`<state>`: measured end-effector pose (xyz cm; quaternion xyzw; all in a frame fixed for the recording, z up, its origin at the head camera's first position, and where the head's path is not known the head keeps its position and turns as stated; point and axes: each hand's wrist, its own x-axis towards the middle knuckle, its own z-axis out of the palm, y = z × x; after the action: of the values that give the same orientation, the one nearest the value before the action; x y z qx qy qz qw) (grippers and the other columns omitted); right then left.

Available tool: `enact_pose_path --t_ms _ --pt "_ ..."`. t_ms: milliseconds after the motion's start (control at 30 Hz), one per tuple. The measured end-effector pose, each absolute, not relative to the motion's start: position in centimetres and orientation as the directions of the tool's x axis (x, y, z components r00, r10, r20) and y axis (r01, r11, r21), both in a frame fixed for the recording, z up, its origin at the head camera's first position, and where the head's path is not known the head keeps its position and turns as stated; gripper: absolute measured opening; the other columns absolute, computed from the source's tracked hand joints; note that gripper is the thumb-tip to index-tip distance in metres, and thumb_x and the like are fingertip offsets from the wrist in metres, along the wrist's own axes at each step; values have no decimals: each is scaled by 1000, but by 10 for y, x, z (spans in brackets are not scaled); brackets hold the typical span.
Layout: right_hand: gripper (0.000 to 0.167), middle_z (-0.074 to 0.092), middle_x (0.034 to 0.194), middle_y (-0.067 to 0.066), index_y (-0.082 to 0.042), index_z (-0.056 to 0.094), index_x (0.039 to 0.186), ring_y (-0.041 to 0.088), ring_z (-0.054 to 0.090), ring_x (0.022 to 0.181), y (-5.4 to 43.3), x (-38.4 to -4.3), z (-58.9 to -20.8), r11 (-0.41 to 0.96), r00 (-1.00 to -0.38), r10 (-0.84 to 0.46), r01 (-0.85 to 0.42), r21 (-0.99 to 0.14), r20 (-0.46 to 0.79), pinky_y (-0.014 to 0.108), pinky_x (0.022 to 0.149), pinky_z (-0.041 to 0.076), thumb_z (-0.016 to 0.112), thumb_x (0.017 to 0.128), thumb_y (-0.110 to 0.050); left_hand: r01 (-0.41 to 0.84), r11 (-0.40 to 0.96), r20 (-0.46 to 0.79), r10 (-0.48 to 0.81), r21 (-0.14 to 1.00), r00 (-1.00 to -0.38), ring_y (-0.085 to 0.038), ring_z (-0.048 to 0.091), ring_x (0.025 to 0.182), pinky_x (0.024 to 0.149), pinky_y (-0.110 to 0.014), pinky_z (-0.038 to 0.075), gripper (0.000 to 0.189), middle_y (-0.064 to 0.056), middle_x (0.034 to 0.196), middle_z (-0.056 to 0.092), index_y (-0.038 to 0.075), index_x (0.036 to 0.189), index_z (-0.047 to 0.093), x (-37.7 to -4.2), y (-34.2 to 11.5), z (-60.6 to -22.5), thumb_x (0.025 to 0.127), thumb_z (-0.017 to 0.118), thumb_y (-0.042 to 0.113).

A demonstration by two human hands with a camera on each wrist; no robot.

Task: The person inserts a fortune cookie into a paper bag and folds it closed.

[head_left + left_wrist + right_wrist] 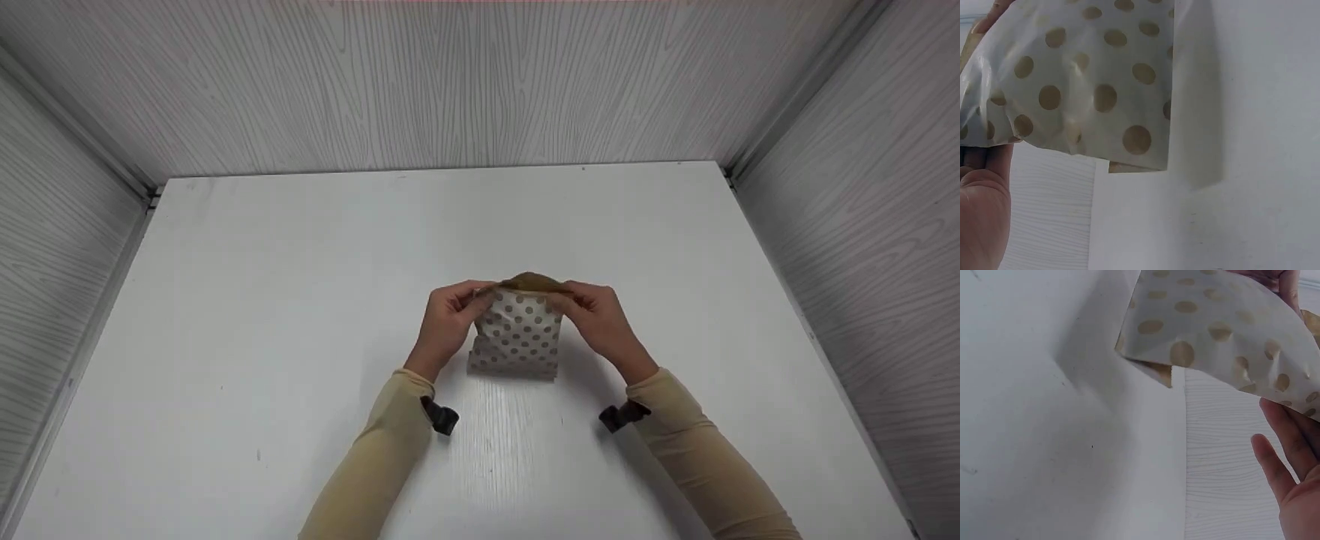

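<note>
A white paper bag (517, 334) with tan polka dots is held up between both hands, its brown inside showing at the top edge. My left hand (448, 321) pinches the bag's upper left corner, thumb on the near face. At the upper right corner, my right hand (604, 319) pinches the paper the same way. The dotted paper (1105, 98) spreads across the left wrist view, with the left palm (982, 219) below it. In the right wrist view, a folded flap (1154, 372) shows brown at the bag's bottom corner. What the bag contains, if anything, is hidden.
A white tabletop (262, 315) lies under the hands and bag. Pale wood-grain panels stand behind it (450, 90) and on the left (60, 225) and right (862, 187). Dark wrist cameras (444, 418) are strapped over the tan sleeves.
</note>
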<state>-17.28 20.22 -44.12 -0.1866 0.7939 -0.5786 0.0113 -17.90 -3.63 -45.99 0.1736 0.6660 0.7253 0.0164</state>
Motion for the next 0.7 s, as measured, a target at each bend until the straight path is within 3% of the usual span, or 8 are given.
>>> enact_pose_path --t_ms 133,333,433,600,700 --pt "20 67 93 5 6 68 111 18 63 84 203 -174 -442 213 -916 -354 -275 -938 188 29 75 54 63 96 -6 189 -111 213 261 976 -942 -17 62 79 69 -26 52 21 -11 99 72 -10 112 69 -186 -38 -475 96 59 -1" --pt "21 70 96 11 10 70 108 17 63 89 204 -175 -440 177 -922 -348 -244 -954 171 31 84 53 55 99 -1 214 -95 233 275 972 -933 -17 62 78 70 -27 53 22 -11 94 71 -4 114 71 -190 -43 -480 96 59 0" --pt "24 70 105 13 9 68 116 19 65 93 204 -175 -441 164 -916 -364 -242 -956 170 33 85 54 52 100 -1 215 -127 243 285 968 -927 -20 64 77 72 -30 55 25 -12 90 70 -2 116 71 -190 -45 -479 95 58 -2" --pt "30 65 121 15 2 65 126 26 65 99 209 -182 -458 71 -904 -377 -248 -966 204 36 83 55 49 101 2 175 -233 241 293 957 -925 -29 68 87 77 -39 58 28 -16 98 71 2 119 70 -189 -44 -479 95 56 1" --pt "37 64 125 14 -3 67 125 29 64 104 213 -187 -468 31 -898 -377 -256 -966 226 36 83 55 47 97 9 155 -274 233 279 949 -932 -26 65 80 72 -37 57 29 -17 100 70 2 113 72 -189 -44 -478 93 52 -4"
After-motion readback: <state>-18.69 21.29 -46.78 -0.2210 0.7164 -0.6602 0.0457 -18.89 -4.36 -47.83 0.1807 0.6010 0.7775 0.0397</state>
